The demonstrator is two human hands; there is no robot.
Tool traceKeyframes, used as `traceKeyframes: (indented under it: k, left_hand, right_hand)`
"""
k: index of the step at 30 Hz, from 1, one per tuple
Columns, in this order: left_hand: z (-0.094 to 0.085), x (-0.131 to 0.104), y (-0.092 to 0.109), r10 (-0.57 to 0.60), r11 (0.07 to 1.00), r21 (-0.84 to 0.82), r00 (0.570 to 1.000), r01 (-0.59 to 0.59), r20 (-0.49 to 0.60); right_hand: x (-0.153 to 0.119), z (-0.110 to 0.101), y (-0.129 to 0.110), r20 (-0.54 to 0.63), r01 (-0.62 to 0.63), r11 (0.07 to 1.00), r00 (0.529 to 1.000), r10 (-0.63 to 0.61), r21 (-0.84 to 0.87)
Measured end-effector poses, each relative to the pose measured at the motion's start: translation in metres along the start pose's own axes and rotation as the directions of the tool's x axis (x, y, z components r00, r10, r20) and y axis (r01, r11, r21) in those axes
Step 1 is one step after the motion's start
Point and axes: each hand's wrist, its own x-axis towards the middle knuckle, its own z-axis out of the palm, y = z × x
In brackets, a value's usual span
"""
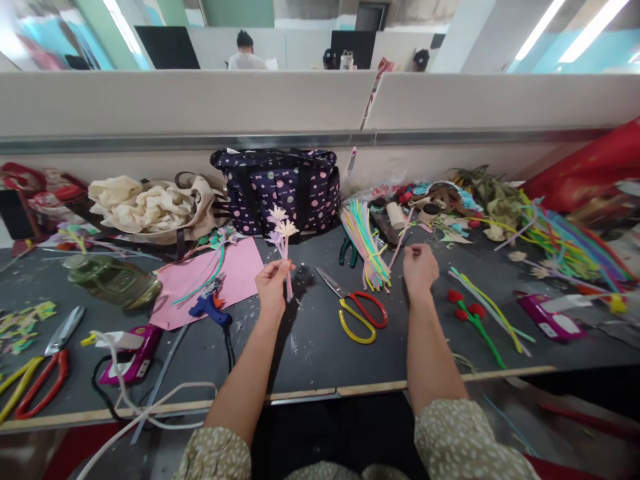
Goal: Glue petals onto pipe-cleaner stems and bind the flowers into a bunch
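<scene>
Between the thumb and fingers of my left hand (273, 285) are the stems of a small bunch of pipe-cleaner flowers (283, 230), held upright with pale cream and lilac heads. My right hand (421, 270) is closed just above the table; its fingertips are partly hidden, and I cannot make out what is in them. Beside it lie a pink pipe cleaner (401, 239) and a tied bundle of pastel pipe cleaners (369, 248). Scissors (353, 307) with one red and one yellow handle lie between my hands.
A blue glue gun (211, 309) rests by pink paper (243, 270). At left are a green bottle (115, 280) and more scissors (54, 357). Behind stands a patterned bag (280, 190). Red pipe-cleaner flowers (470, 317) and a magenta device (550, 317) lie at right.
</scene>
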Motion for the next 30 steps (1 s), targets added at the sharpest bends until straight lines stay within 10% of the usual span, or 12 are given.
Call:
traceKeyframes:
  k: [6, 12, 30]
  left_hand:
    - [0.000, 0.000, 0.001, -0.014, 1.000, -0.023, 1.000, 0.015, 0.014]
    - [-0.001, 0.002, -0.001, -0.059, 0.997, -0.043, 0.998, 0.059, -0.006]
    - [-0.005, 0.004, 0.000, 0.049, 0.999, 0.007, 0.998, -0.049, -0.045]
  right_hand:
    - [0.004, 0.013, 0.008, 0.198, -0.088, 0.994, 0.977, 0.074, 0.067]
    - [-0.005, 0.014, -0.004, 0.022, 0.085, 0.992, 0.996, -0.088, 0.094]
    - [0.005, 0.018, -0.087, 0.310, 0.289, 0.957, 0.911, -0.273, -0.008]
